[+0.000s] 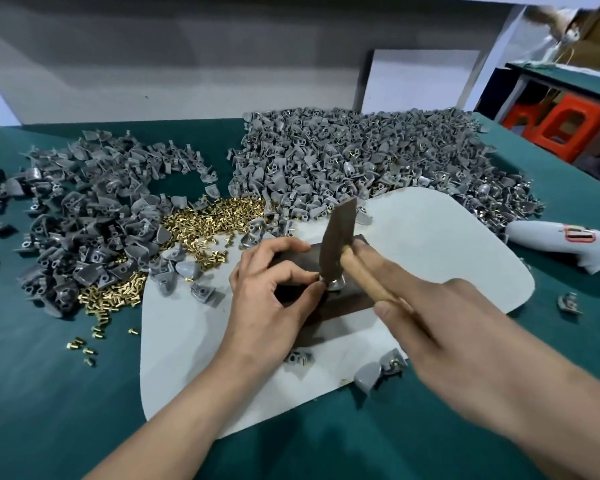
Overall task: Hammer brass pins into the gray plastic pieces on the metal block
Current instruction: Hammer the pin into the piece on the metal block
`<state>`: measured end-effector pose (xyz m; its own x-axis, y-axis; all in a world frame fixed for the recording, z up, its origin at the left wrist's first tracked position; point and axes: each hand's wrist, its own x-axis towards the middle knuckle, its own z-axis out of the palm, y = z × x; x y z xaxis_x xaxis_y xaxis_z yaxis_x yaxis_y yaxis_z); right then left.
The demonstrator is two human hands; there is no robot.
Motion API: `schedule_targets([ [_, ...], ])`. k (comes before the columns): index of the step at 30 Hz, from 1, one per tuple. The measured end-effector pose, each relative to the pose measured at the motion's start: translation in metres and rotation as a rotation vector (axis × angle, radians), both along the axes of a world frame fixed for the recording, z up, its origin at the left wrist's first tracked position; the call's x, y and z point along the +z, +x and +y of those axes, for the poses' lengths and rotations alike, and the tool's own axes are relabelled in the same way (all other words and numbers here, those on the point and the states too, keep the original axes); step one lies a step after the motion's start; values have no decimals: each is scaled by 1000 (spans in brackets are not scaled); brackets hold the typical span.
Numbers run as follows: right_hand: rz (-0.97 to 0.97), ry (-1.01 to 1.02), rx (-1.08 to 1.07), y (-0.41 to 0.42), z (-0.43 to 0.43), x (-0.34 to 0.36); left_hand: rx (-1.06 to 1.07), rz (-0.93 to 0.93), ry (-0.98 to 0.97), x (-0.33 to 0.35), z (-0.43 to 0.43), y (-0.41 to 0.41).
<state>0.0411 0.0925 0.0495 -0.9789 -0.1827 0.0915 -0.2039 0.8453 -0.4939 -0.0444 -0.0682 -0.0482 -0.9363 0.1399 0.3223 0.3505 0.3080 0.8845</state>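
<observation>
Green table (66, 410) ran wide all around the block (347, 306), with a white mat (430, 244) directly under it. Behind the block, the big heap (361, 157) of gray pieces showed brass glints, so those were finished ones, I'd judge. Left of the block, a second heap (84, 209) looked pinless, which meant plenty was left to do. Between that heap and the block lay the loose pins (201, 223). Over the block, the right hand (440, 323) was clenched round the hammer (336, 237) handle, head down on the piece (336, 284). The left hand (271, 289) pinched that piece from its left, fingers curled. A few strays (368, 374) lay just in front of the block. One pin going in, hundreds to go, by my reckoning.
</observation>
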Motion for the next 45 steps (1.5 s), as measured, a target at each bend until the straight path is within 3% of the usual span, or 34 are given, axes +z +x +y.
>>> schedule_targets([
  [4,103,-33,1,0,1,1,-8,33,-13,0,0,1],
  [7,-4,-31,4,4,-3,-2,-15,7,4,0,-1,0],
  [9,73,7,32,4,-1,-2,-17,27,-3,2,0,1],
  [12,32,-26,10,7,-2,-1,-15,-38,30,2,-1,1],
  [17,122,-77,-18,6,6,5,-10,-84,25,3,-1,1],
  [35,103,-57,2,-2,0,1,18,25,50,0,0,1],
  [38,26,-12,-1,-5,-3,-4,17,7,64,-2,-1,2],
  [42,122,12,-10,-5,-1,0,16,32,49,0,-1,1],
  [45,38,-44,-31,-5,3,-6,20,17,33,-1,-1,2],
])
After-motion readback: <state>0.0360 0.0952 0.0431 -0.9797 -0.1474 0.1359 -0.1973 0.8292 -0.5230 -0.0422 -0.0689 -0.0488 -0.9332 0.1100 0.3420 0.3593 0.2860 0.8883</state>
